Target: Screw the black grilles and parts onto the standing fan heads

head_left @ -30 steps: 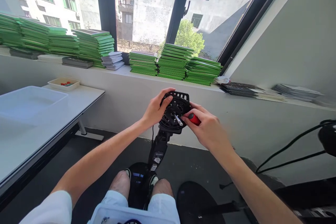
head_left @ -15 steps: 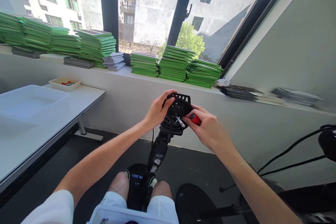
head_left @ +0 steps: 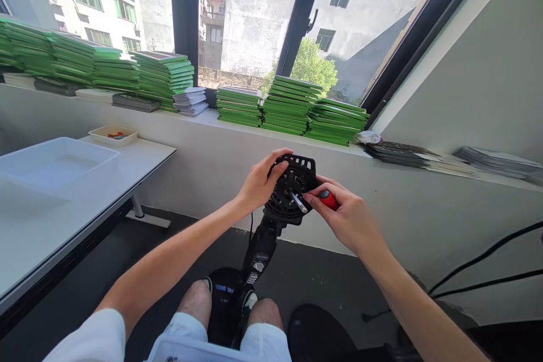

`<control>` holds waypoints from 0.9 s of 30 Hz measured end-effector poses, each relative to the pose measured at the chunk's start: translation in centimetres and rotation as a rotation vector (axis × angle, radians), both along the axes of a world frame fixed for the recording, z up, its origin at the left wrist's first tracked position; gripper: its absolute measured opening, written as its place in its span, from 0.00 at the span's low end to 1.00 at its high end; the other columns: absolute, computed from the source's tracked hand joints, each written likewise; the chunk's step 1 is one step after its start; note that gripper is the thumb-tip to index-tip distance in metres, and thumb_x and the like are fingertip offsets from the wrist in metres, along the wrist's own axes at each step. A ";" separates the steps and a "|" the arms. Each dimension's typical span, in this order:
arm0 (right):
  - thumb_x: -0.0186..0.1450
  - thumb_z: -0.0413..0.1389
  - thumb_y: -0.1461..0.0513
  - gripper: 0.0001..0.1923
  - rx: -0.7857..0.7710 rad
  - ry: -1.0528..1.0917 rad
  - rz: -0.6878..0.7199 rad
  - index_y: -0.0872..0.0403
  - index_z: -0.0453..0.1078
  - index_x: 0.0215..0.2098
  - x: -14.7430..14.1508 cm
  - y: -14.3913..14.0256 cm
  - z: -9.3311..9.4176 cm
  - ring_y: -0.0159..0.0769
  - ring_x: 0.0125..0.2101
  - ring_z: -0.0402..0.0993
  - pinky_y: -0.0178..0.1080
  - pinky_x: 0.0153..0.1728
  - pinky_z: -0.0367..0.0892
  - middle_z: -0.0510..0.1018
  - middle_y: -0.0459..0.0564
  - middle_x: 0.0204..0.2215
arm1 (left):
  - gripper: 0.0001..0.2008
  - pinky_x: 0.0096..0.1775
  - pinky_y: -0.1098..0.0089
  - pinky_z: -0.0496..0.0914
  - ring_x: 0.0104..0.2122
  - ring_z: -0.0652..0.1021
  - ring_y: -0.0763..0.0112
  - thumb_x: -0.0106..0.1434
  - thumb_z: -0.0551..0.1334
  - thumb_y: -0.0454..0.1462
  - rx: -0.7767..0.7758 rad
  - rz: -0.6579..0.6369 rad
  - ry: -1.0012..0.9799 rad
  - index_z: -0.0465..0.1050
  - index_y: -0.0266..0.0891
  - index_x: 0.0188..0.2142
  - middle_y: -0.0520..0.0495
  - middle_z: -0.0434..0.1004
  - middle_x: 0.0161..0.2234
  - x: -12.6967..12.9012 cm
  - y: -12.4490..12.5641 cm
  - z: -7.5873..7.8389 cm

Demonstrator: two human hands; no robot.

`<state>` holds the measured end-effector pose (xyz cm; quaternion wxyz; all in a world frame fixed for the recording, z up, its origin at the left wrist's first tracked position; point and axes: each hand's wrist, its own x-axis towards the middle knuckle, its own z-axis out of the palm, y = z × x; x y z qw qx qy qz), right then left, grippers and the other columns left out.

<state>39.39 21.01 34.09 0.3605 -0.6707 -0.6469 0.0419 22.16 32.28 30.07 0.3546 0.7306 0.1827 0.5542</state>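
The black fan motor housing (head_left: 292, 214), with slots around its rim, sits on top of a black stand (head_left: 261, 246). A bare metal shaft (head_left: 299, 202) sticks out of its middle toward me. My left hand (head_left: 263, 178) grips the upper left of the housing, thumb on the front face. My right hand (head_left: 345, 212) is closed around a screwdriver (head_left: 328, 199) with a red and black handle; its blade is hidden. The thumb and forefinger of that hand meet beside the shaft, at the housing's right side. Whether they pinch anything small cannot be made out.
A white table (head_left: 153, 153) at left holds a translucent tray (head_left: 63, 161) and a small cream tray (head_left: 113, 134) with red pieces. Green stacks (head_left: 292, 104) line the windowsill. A pale bin (head_left: 199, 350) is at my lap. Black cables (head_left: 479, 260) hang at right.
The whole view has shifted slightly, so things appear a little farther right and lower. Both hands keep their places on and beside the housing; the screwdriver stays in my right hand.
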 end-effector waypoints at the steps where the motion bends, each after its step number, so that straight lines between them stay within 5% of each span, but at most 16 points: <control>1: 0.63 0.57 0.43 0.20 0.008 0.005 0.003 0.49 0.75 0.30 0.1 -0.1 -0.1 0.50 0.49 0.79 0.51 0.53 0.70 0.78 0.53 0.59 | 0.17 0.48 0.70 0.73 0.45 0.80 0.67 0.77 0.53 0.45 -0.002 0.000 -0.003 0.71 0.44 0.59 0.47 0.82 0.51 0.0 0.0 0.0; 13: 0.65 0.57 0.48 0.16 0.050 -0.066 -0.005 0.50 0.72 0.29 0.2 0.8 -0.4 0.47 0.45 0.79 0.50 0.50 0.72 0.78 0.56 0.56 | 0.17 0.51 0.69 0.74 0.48 0.80 0.66 0.78 0.53 0.45 -0.006 0.018 -0.016 0.72 0.44 0.58 0.47 0.82 0.52 0.4 0.1 -0.2; 19: 0.62 0.61 0.45 0.22 0.166 0.216 -0.011 0.49 0.67 0.46 -0.2 1.5 -2.5 0.46 0.52 0.77 0.51 0.53 0.72 0.73 0.58 0.61 | 0.19 0.54 0.67 0.74 0.50 0.80 0.66 0.79 0.50 0.46 0.018 0.028 0.032 0.69 0.45 0.61 0.45 0.81 0.55 0.5 0.8 -0.5; 24: 0.62 0.63 0.43 0.35 0.181 0.425 -0.006 0.49 0.65 0.61 -1.0 1.5 -3.5 0.46 0.56 0.75 0.48 0.54 0.72 0.77 0.58 0.58 | 0.21 0.68 0.55 0.65 0.75 0.59 0.56 0.78 0.49 0.43 0.338 0.274 0.017 0.62 0.47 0.67 0.38 0.51 0.76 -0.2 0.1 -3.2; 27: 0.60 0.63 0.43 0.32 0.203 0.448 -0.010 0.52 0.70 0.54 -1.1 1.9 -3.8 0.44 0.48 0.77 0.47 0.50 0.73 0.80 0.56 0.51 | 0.20 0.72 0.48 0.58 0.74 0.60 0.56 0.74 0.55 0.37 0.657 0.311 0.135 0.69 0.46 0.63 0.39 0.62 0.72 -0.8 -0.5 -4.2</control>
